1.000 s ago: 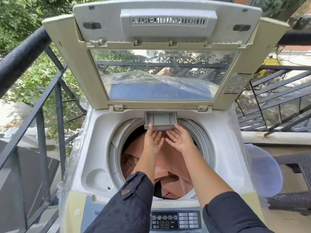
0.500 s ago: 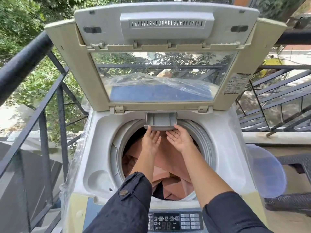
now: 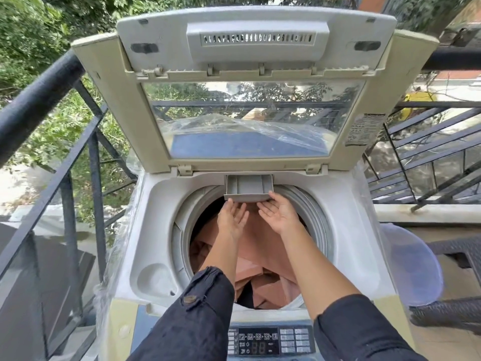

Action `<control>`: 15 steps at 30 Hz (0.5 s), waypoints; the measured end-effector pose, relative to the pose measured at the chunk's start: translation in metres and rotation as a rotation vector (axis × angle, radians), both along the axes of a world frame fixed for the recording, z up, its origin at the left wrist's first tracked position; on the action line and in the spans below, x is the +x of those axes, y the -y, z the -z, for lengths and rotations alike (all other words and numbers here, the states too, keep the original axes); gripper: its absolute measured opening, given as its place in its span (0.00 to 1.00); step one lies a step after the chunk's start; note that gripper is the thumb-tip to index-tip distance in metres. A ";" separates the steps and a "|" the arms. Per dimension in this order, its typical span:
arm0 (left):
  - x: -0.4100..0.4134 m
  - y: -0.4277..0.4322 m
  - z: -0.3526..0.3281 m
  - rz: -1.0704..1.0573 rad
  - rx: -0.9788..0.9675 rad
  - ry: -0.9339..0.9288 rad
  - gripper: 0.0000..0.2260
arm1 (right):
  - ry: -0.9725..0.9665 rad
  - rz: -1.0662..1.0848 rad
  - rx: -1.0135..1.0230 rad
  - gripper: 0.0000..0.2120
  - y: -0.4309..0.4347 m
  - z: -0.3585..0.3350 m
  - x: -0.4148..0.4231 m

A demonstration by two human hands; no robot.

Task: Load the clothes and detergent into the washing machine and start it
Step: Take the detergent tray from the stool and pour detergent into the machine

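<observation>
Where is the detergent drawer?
Head view: the detergent drawer sticks out at the back middle of the tub rim, under the raised lid, left hand and right hand at its front.

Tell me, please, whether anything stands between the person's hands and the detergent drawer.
Nothing visible does. The left hand and right hand have straight fingers at the front lip of the detergent drawer, above the clothes.

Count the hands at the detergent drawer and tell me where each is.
2. The left hand sits below the front edge of the detergent drawer, toward its left end, fingertips at it; the right hand sits toward its right end. No others show.
</observation>
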State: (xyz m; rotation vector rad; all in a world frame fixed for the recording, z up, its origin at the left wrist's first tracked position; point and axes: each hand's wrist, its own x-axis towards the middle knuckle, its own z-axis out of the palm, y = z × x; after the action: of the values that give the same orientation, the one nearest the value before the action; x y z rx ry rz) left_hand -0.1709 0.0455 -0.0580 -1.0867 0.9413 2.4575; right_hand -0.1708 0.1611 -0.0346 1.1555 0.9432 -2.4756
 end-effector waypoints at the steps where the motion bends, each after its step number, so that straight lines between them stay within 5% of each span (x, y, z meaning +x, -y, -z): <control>1: 0.001 0.000 -0.002 0.004 -0.018 0.023 0.19 | 0.006 -0.007 0.006 0.27 0.000 0.000 0.001; 15: 0.016 -0.029 -0.022 0.160 -0.250 0.096 0.16 | 0.029 -0.180 0.256 0.18 -0.013 -0.015 0.023</control>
State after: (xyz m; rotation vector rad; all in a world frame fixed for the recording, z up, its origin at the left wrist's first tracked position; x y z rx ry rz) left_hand -0.1550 0.0746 -0.0361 -1.1464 1.2770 2.1829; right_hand -0.1479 0.1742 -0.0198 1.1207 1.3236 -2.2384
